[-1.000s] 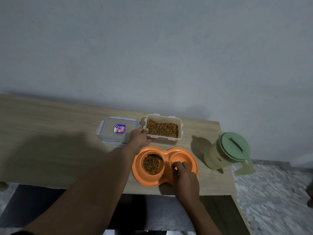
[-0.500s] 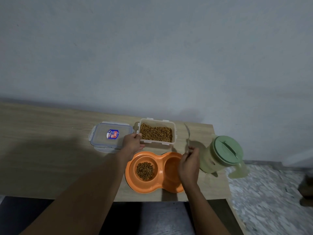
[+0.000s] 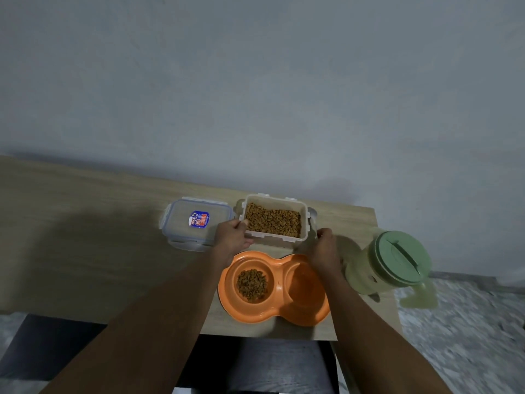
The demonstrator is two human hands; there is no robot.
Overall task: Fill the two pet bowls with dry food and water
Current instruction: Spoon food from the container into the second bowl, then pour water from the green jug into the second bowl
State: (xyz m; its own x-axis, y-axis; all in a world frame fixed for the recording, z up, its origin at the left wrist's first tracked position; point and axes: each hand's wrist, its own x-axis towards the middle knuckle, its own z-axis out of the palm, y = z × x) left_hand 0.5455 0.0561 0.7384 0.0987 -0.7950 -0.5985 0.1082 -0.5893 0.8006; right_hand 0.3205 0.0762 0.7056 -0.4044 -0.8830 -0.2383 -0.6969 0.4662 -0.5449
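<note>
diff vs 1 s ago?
Right hand left the empty bowl of the orange double bowl, went up and right to the food container's right side, holding a spoon. Left hand stays at the container's left corner. Kibble, lid, pitcher unchanged.

Head-worn view, facing down-forward, seemingly near table (image 3: 85,237)

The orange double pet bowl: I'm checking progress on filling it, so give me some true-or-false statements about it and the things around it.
1. The orange double pet bowl holds dry food in its left well. True.
2. Its right well is full of kibble. False: no kibble there.
3. The green-lidded plastic pitcher stands left of the bowl. False: right.
4. The clear plastic container of kibble is lidless. True; its clear lid lies beside it.
</note>
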